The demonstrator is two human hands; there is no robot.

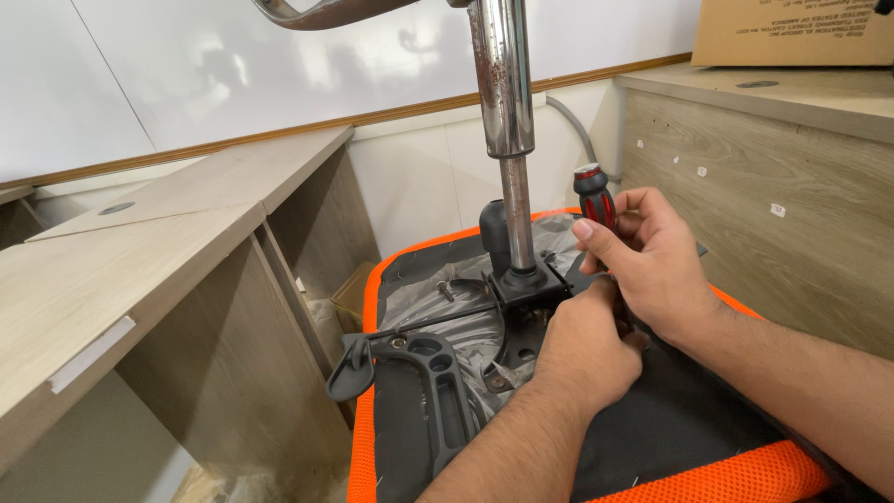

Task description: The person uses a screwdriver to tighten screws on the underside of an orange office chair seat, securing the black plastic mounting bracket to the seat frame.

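Landmark: the chrome gas-lift column (503, 84) standing upright from the underside of an overturned chair seat (652, 438), black beneath with an orange mesh edge.
Table: pale wood table (102, 270) well left of the column, with an open bay below it.
Armrest bracket: dark grey plastic arm (419, 373) lying on the seat, down and left of the column's foot.
Lever rod: thin black rod (438, 321) running from the bracket towards the column's base.
Mechanism plate: black metal plate (526, 284) around the foot of the column, over crinkled grey plastic wrap.
Left hand: left hand (582, 349) just right of the column's base, knuckles up, fingers curled down onto the mechanism; what they grip is hidden, possibly the tool's shaft.
Screwdriver: red-and-black handled screwdriver (594, 197) just right of the column, upright, tip hidden behind the hands.
Right hand: right hand (652, 261) right of the column, fingers closed round the screwdriver handle, thumb along its side.
Cabinet: wooden cabinet side (773, 205) further right, a cardboard box (792, 33) on top.
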